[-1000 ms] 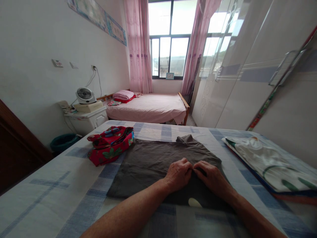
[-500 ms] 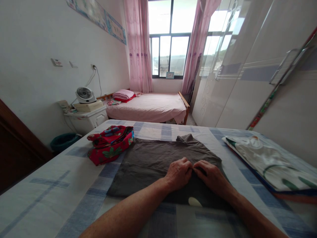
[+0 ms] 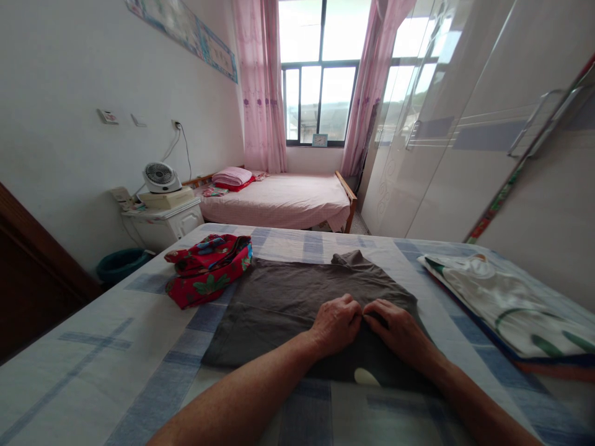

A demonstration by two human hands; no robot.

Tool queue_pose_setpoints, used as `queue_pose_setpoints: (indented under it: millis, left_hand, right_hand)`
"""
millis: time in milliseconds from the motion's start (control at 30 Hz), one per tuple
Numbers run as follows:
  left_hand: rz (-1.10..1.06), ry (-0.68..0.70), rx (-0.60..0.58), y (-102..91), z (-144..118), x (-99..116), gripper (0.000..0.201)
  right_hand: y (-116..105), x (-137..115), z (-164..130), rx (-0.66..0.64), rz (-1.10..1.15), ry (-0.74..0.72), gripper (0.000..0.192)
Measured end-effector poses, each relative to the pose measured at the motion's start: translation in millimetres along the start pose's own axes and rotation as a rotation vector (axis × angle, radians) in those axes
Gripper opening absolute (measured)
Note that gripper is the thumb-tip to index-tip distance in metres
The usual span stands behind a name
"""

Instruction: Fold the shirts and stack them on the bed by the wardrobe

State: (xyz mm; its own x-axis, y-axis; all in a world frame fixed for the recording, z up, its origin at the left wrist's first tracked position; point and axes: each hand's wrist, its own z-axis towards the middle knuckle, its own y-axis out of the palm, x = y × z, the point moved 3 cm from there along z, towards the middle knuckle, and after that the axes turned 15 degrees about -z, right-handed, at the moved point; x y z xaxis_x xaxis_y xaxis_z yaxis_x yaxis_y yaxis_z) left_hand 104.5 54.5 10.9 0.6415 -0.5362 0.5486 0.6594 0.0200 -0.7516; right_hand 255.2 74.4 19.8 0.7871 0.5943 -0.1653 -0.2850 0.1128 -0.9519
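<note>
A dark grey T-shirt (image 3: 274,303) lies spread on the bed, with a bunched part at its far edge and a pale printed spot near its close edge. My left hand (image 3: 338,325) is closed on the cloth, thumb and fingers pinched together. Right beside it, almost touching, my right hand (image 3: 395,325) pinches the same shirt with bent fingers. The cloth between the fingertips is mostly hidden. A crumpled red floral garment (image 3: 209,271) rests against the shirt's far left corner.
Folded clothes (image 3: 506,303), a white printed one on top, lie to the right on the blue-and-white checked sheet (image 3: 93,365). Beyond the bed are a nightstand (image 3: 167,220) with a small fan (image 3: 160,176), a pink bed (image 3: 283,198) and a tall glossy wardrobe (image 3: 432,167).
</note>
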Motion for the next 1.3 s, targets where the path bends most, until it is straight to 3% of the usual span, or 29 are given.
queue_pose_setpoints:
  millis: [1300]
  left_hand:
    - [0.012, 0.001, -0.025, 0.8, 1.8, -2.2, 0.016]
  right_hand:
    - [-0.6, -1.7, 0.4, 0.025, -0.021, -0.018, 0.014]
